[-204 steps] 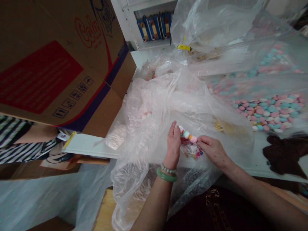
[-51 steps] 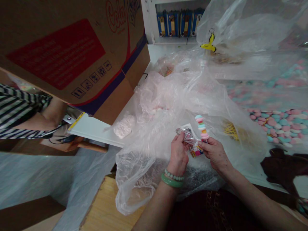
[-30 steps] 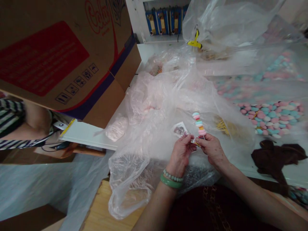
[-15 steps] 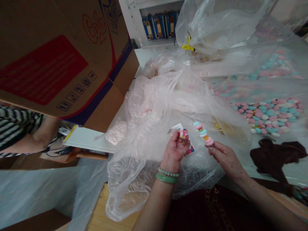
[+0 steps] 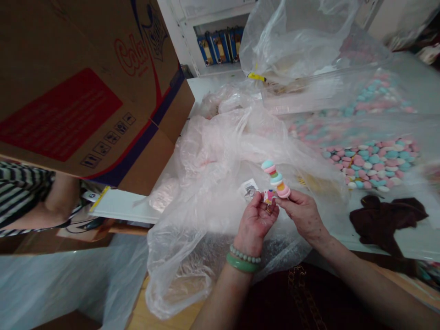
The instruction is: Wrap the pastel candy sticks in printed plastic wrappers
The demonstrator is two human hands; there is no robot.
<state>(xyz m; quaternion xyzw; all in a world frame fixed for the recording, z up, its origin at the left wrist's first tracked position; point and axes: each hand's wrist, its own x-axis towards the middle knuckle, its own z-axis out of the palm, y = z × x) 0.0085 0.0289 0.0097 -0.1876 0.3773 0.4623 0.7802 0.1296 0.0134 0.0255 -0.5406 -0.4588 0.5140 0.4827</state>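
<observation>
Between the thumb and fingers of my right hand [image 5: 304, 213] is the lower end of a candy skewer [image 5: 276, 178], a tilted stack of pastel blue, pink, white and orange sweets. My left hand [image 5: 256, 224], palm up with bracelets at the wrist, pinches a small colourful printed wrapper [image 5: 268, 196]. A clear and white part of it [image 5: 250, 188] sticks up past the thumb. The skewer's bottom end is right beside the wrapper; whether they touch or overlap, I cannot tell. Crumpled clear plastic bags [image 5: 220, 197] lie beneath both hands.
A large cardboard box [image 5: 85, 91] stands at the left, with a person's striped sleeve [image 5: 25, 197] below it. Bags of pastel sweets [image 5: 378, 162] and a dark brown cloth [image 5: 381, 220] lie at the right. A yellow-handled tool [image 5: 256, 77] is at the back.
My right hand has moved left with the candy skewer, closing the gap to my left hand. The wrapper in my left hand has turned, showing more of its white part.
</observation>
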